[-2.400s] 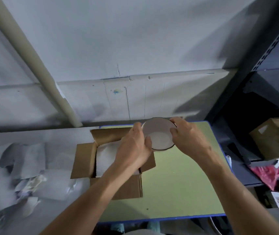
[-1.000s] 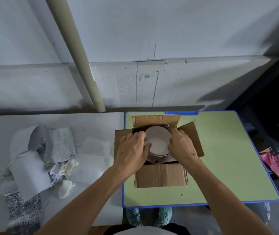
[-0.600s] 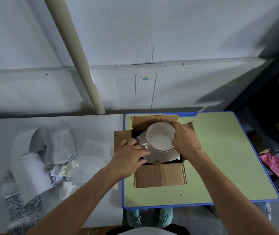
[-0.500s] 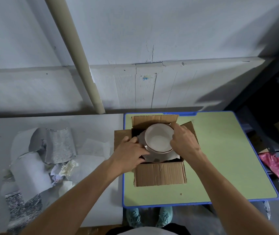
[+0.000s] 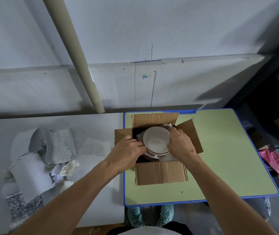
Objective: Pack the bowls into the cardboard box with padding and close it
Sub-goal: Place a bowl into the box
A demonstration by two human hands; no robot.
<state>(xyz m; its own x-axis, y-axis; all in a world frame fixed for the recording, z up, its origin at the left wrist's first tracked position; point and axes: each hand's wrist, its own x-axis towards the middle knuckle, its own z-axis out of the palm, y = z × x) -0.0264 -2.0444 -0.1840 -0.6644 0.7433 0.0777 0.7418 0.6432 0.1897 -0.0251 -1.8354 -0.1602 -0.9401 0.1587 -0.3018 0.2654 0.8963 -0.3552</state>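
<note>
A white bowl (image 5: 155, 141) is being held mouth-up inside the open cardboard box (image 5: 160, 175), its left rim being gripped by the curled fingers of the left hand (image 5: 128, 150) and its right rim by the curled fingers of the right hand (image 5: 181, 146). Little room is being left around it: the gaps to the side walls are being filled by the two hands, and only a dark gap is being left open at the far left corner. All four flaps are being kept outward, the far one standing up, the right one leaning away behind the right hand, the near one lying toward the person. Beneath the bowl, white padding (image 5: 166, 157) and the reddish-brown edge of a second bowl (image 5: 149, 157) are being partly covered. The box is being carried by a green table (image 5: 228, 158) edged in blue – a broad stretch of its top is showing to the right. Against its left side a grey surface (image 5: 93, 126) is being taken up by a heap of foam and silvery wrapping (image 5: 59, 146). Behind both, a pale panelled wall is being crossed by a slanting beige pipe (image 5: 77, 53). The held bowl is round, cream inside and finished with a thin dark rim.
</note>
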